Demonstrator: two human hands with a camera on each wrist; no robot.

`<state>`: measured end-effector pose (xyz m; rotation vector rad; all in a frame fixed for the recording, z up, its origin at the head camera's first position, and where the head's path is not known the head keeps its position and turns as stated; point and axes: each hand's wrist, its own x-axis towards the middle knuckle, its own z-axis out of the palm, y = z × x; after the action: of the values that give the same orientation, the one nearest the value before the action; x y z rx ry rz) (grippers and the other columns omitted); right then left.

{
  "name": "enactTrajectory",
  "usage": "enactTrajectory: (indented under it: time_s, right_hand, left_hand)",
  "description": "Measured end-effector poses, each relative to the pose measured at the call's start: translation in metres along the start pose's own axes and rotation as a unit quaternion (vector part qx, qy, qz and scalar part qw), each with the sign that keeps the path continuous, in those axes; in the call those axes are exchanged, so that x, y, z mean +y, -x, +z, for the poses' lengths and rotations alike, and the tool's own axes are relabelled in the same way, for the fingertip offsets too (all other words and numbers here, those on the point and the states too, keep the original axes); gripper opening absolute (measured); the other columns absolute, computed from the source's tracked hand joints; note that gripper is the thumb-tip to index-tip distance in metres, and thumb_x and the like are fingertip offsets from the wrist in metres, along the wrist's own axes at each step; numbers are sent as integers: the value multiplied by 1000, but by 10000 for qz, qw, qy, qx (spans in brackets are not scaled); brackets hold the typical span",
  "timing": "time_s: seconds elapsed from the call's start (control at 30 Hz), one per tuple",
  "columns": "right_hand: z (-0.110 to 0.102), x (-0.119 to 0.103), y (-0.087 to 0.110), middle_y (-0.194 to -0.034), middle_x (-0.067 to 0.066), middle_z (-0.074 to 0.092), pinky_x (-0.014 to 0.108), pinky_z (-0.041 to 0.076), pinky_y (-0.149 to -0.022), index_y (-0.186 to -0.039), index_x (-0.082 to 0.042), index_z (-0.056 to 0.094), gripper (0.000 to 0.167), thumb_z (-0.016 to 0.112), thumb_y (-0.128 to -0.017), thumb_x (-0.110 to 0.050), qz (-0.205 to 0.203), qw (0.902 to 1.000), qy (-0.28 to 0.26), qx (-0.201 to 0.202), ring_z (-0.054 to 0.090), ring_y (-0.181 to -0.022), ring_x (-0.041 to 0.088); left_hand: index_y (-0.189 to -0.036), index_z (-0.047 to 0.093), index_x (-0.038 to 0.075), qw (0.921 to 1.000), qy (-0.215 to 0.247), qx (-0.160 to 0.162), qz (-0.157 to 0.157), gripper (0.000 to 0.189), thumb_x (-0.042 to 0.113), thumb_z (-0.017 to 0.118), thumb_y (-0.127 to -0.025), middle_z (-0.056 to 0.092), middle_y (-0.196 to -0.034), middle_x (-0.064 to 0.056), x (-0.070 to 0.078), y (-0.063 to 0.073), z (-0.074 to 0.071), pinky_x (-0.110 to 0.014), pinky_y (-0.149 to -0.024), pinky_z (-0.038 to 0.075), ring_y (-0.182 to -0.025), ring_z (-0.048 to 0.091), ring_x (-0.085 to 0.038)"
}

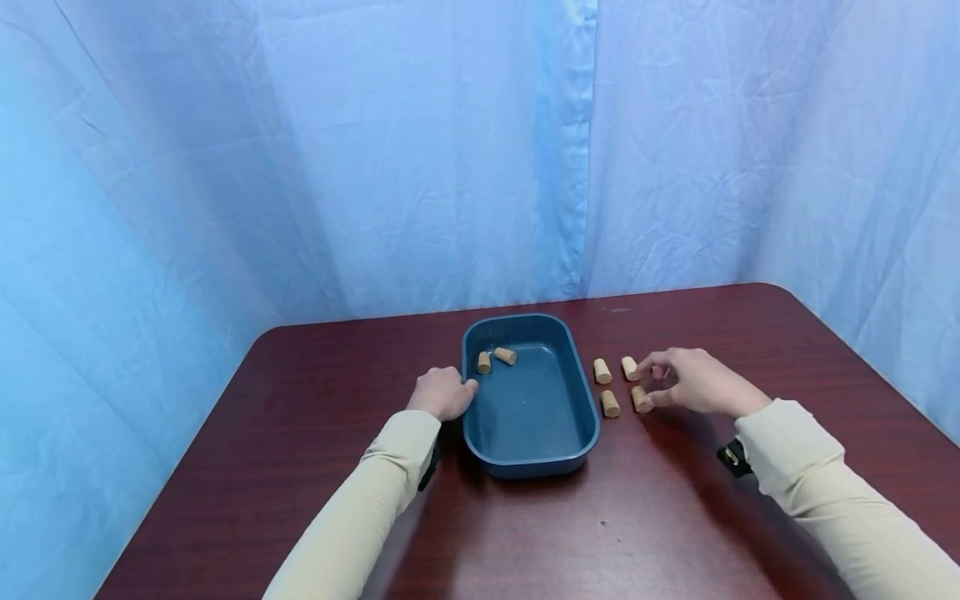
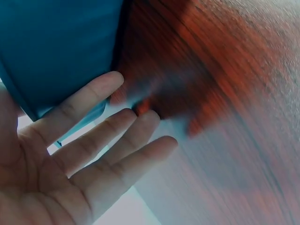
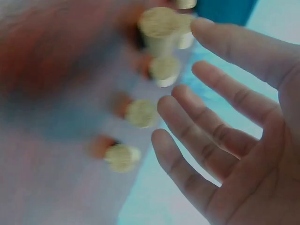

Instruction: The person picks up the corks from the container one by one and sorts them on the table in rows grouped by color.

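Note:
A dark blue rectangular bin [image 1: 531,463] stands on the table, with two corks [image 1: 483,363] lying inside near its far left corner. At its left wall, my left hand [image 1: 442,393] holds the rim, thumb over the edge and fingers [image 2: 89,101] stretched along the outer side. Several more corks stand to the right of the bin, including a near right cork [image 1: 639,401] and a near left cork [image 1: 611,405]. My right hand [image 1: 693,382] hovers over the right pair, fingers spread; its thumb is beside the near right cork, and contact is unclear.
The dark red wood-grain table [image 1: 337,400] has rounded far corners. A light blue curtain [image 1: 450,167] hangs behind it and along both sides. The table blurs in both wrist views.

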<state>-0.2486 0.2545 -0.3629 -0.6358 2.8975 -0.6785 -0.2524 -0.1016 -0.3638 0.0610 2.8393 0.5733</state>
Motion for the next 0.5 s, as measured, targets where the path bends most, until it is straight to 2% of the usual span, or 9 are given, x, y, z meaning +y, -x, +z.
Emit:
enactTrajectory:
  time_s: [0.13,0.23,0.3,0.4,0.5]
  right_hand:
    - [-10,-21,-4,-89,1,66,38,51,-70,-115,-1,72,31,79,-88,-14,-165,9991,18,396,61,-80,17]
    - [-18,-41,-7,-94,1,68,39,53,-73,-117,-3,72,30,77,-91,-16,-315,9980,-103,540,63,-83,17]
    - [-21,-55,-9,-98,3,69,39,54,-73,-117,-5,72,29,77,-91,-17,-471,9968,-132,628,64,-85,19]
    - [-23,-73,-14,-103,6,69,41,55,-76,-116,-7,73,28,77,-91,-18,-731,9945,-80,745,65,-90,21]
    - [-24,-90,-22,-104,7,69,42,55,-78,-115,-7,73,26,77,-92,-18,-890,9930,-76,767,64,-94,23]
  left_hand:
    - [-57,42,12,10000,9,-14,-9,53,25,49,-107,35,-52,-1,-1,0,-1,-26,-50,35,-45,36,-14]
    - [-58,43,12,10000,61,-11,-25,52,25,49,-107,35,-53,-2,-1,1,-1,-27,-52,36,-47,37,-15]
    - [-63,49,9,9997,216,11,-64,47,25,49,-107,38,-56,-3,-1,2,0,-29,-55,38,-50,41,-16]
    - [-90,65,-1,9975,665,70,-218,35,25,50,-107,52,-70,-9,-1,4,0,-34,-65,46,-64,52,-20]
    - [-127,62,-6,9920,1196,104,-377,39,26,52,-106,65,-102,-19,-2,6,0,-42,-81,53,-86,61,-28]
